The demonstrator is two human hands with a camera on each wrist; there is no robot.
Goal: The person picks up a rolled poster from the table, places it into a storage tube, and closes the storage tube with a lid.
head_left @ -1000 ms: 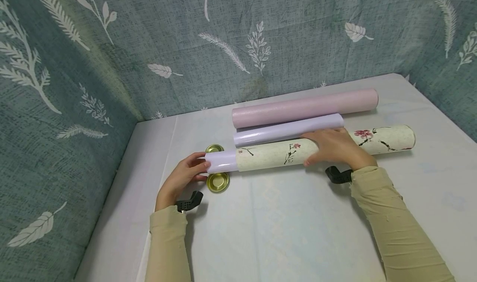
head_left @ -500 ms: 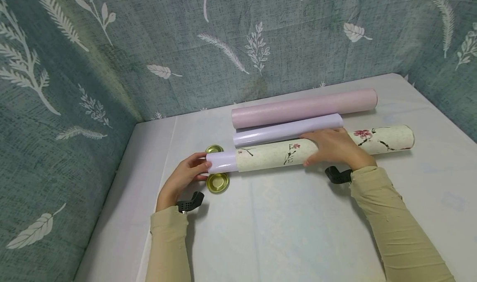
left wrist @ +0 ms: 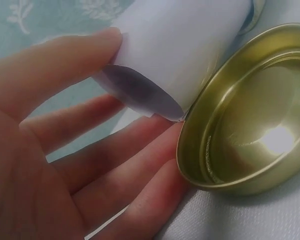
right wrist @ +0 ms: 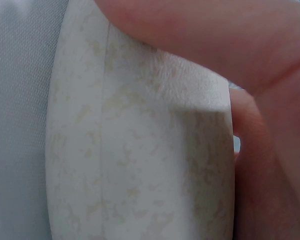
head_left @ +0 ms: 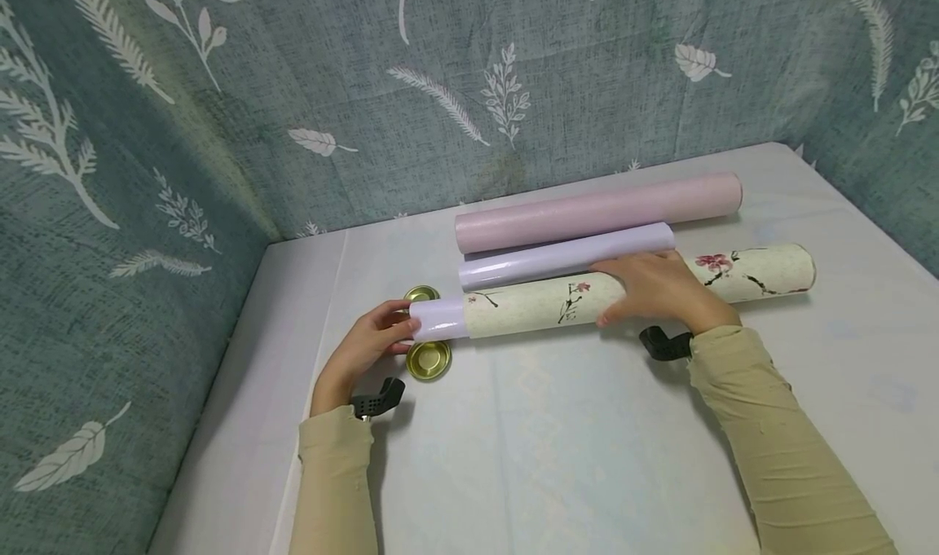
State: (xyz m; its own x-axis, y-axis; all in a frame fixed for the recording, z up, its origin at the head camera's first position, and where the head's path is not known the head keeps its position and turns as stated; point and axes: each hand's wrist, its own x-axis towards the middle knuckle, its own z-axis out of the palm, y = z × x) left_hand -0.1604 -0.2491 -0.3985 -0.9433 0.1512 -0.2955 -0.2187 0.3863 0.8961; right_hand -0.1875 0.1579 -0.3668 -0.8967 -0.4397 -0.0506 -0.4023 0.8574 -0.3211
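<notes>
A cream tube with a plum-blossom print (head_left: pixel 539 306) lies across the table in the head view. From its left end sticks out a short length of glossy lavender paper roll (head_left: pixel 443 320). My left hand (head_left: pixel 364 345) holds that roll's outer end, thumb on the near side and fingers beyond; the left wrist view shows the roll's hollow end (left wrist: pixel 145 92). My right hand (head_left: pixel 656 288) grips the printed tube right of its middle, thumb in front. Beside the left fingers lies a gold round lid (head_left: pixel 429 360); a second gold lid (head_left: pixel 421 293) is partly hidden behind the roll.
A second lavender roll (head_left: pixel 565 257) lies just behind the printed tube, with a pink tube (head_left: pixel 597 213) behind that. The table has a white cloth (head_left: pixel 579 457). A leaf-patterned fabric backdrop (head_left: pixel 469 90) rises at the back and sides.
My left hand has shifted slightly right, and the lavender roll has gone a little deeper into the printed tube. The right hand and the lids look unmoved.
</notes>
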